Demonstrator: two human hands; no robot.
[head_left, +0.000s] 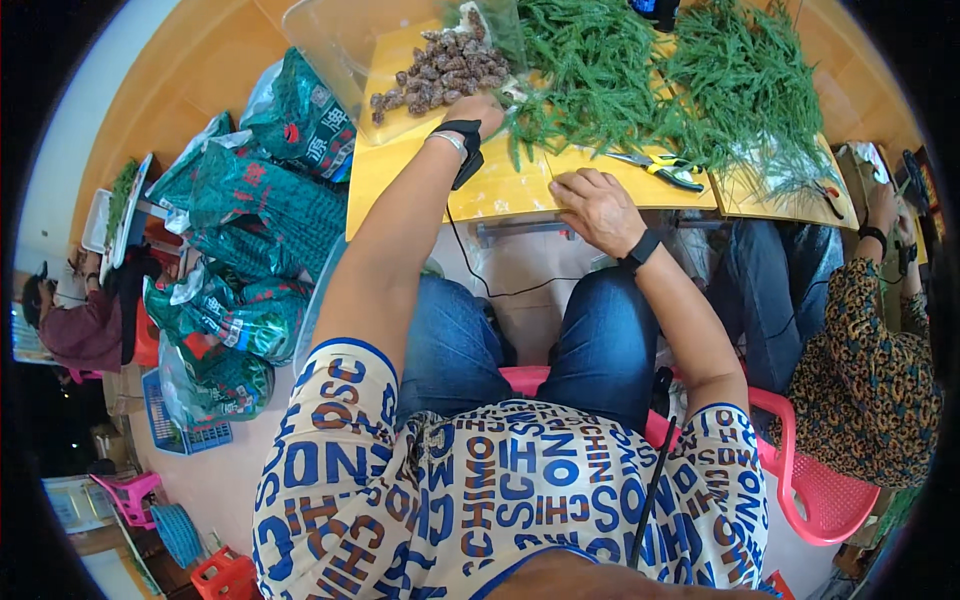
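Note:
My left hand (478, 116) reaches over the near side of a pile of small brown, white-flecked pine cones (447, 72). Its fingers look bent inward, and their tips are hidden; what they hold, if anything, does not show. My right hand (602, 212) rests palm down at the table's front edge, its fingers loosely stretched onto the yellow top, nothing visible in it. Just beyond it lie pliers (668, 171) with yellow and black handles. A heap of green artificial pine sprigs (590, 70) spreads behind both hands.
A clear plastic bin (330, 50) surrounds the cones. Another green heap (745, 75) lies farther right. Full green bags (265, 200) crowd the floor at left. A dark cable (520, 293) hangs below the table. A co-worker in a patterned top (865, 370) sits right, beside a pink chair (825, 490).

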